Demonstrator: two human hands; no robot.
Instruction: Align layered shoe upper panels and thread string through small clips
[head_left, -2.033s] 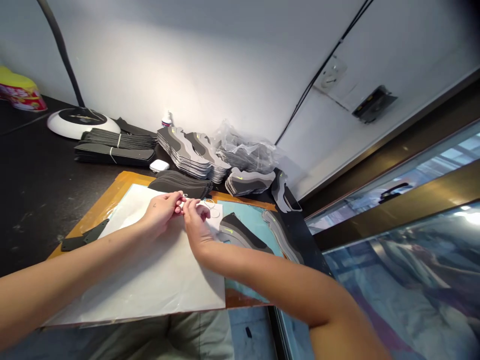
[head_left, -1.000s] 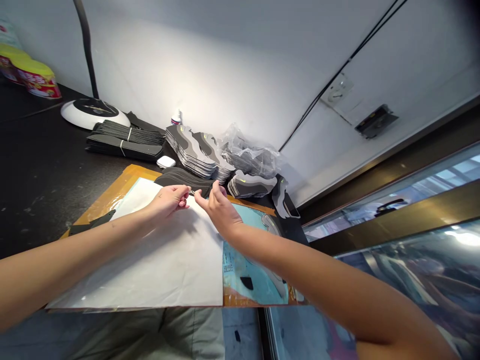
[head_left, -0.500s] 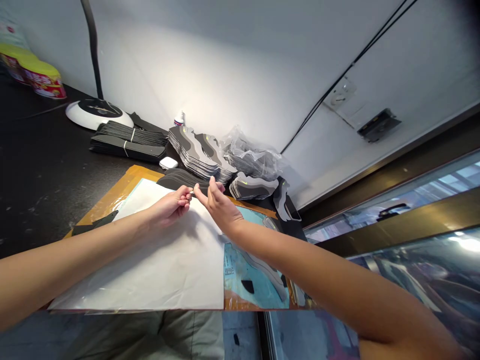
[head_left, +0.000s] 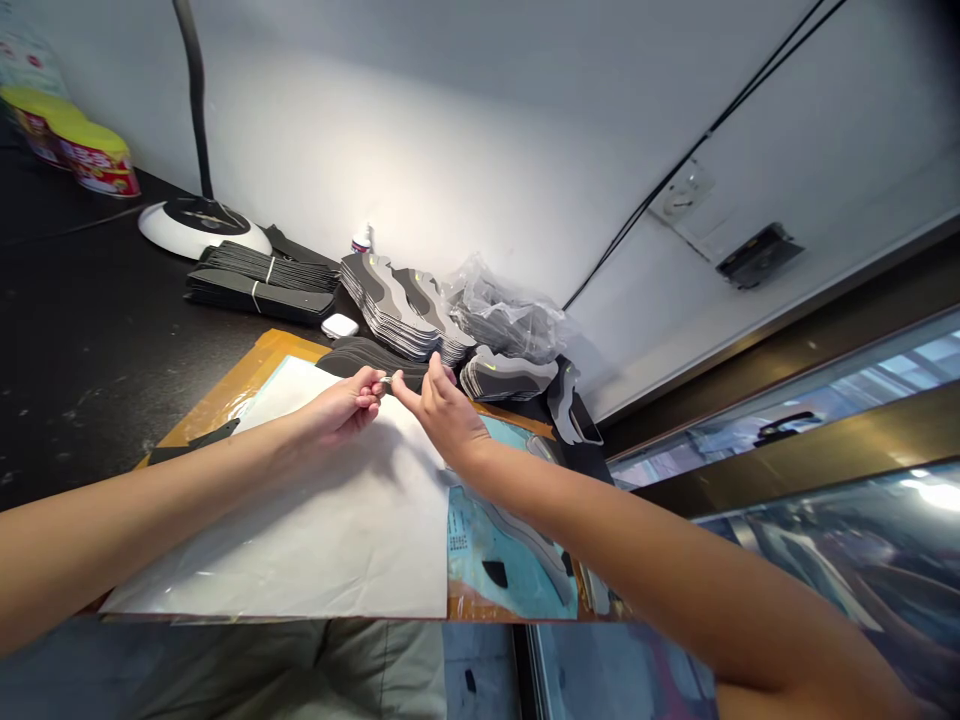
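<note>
My left hand (head_left: 351, 405) is closed in a pinch over the white sheet (head_left: 300, 540). A tiny pale thing (head_left: 385, 379) sticks out from its fingertips, too small to name. Facing it, my right hand (head_left: 444, 415) has its fingers apart, one stretched tip at or very near that thing. Some of its fingers are hidden behind the hand. Just beyond both hands lies a fanned pile of dark grey cut pieces (head_left: 356, 357). Stacks of grey-and-black shaped pieces (head_left: 386, 305) with small yellow marks stand behind it, and another stack (head_left: 504, 375) lies to the right.
A lamp base (head_left: 169, 235), banded black strips (head_left: 259, 295), a white case (head_left: 340, 326) and a small bottle (head_left: 362, 240) stand toward the wall. Right of the sheet are a blue sheet (head_left: 469, 580) and a clear plastic bag (head_left: 510, 315). Yellow-lidded tubs (head_left: 97, 160) stand far left.
The view has shifted very slightly. Both hands keep nearly the same pose, and the pale thing between them shows a little more.
</note>
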